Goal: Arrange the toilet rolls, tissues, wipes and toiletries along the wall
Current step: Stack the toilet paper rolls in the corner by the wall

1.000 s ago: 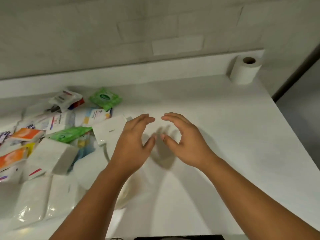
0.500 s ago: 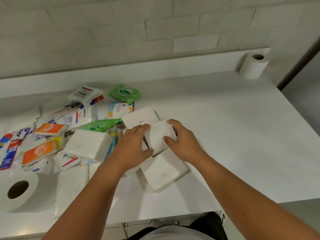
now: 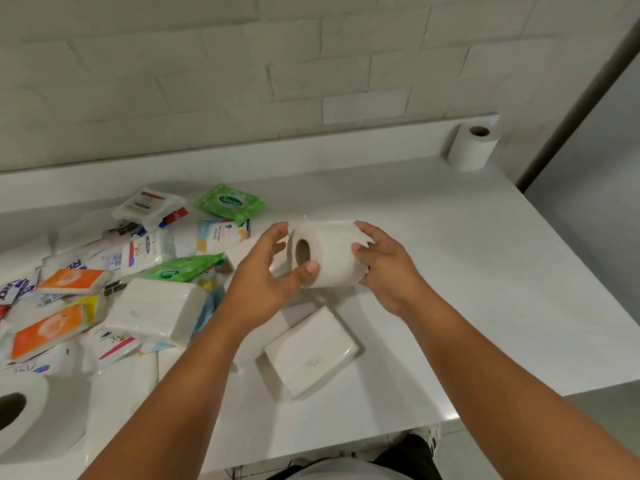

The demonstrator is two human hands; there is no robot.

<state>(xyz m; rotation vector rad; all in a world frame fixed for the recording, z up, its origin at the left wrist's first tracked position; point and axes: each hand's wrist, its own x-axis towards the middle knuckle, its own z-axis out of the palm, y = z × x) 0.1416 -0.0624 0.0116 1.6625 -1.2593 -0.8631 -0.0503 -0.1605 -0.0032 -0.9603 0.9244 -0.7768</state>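
The fingers [image 3: 358, 247] of the right hand [image 3: 384, 268] curl round the right end of a roll [image 3: 332, 258], holding it above the table [image 3: 467, 271]. The left hand [image 3: 259, 278] is loosely spread at the other end: the thumb tip touches the lower rim by the core hole, and the fingers are slightly bent, just off the end face. The roll lies on its side, its long axis running from hand to hand, with the hole facing the left palm. Below the fingers lies a flat white tissue pack [image 3: 311, 351]. Left of the left fingers is a heap of packs [image 3: 152, 306], green wipes [image 3: 230, 204] among them, and nearer the person a big roll [image 3: 31, 417]. Far beyond the right fingers, a second roll [image 3: 472, 147] stands upright in the table's corner against the white brick wall [image 3: 311, 64].
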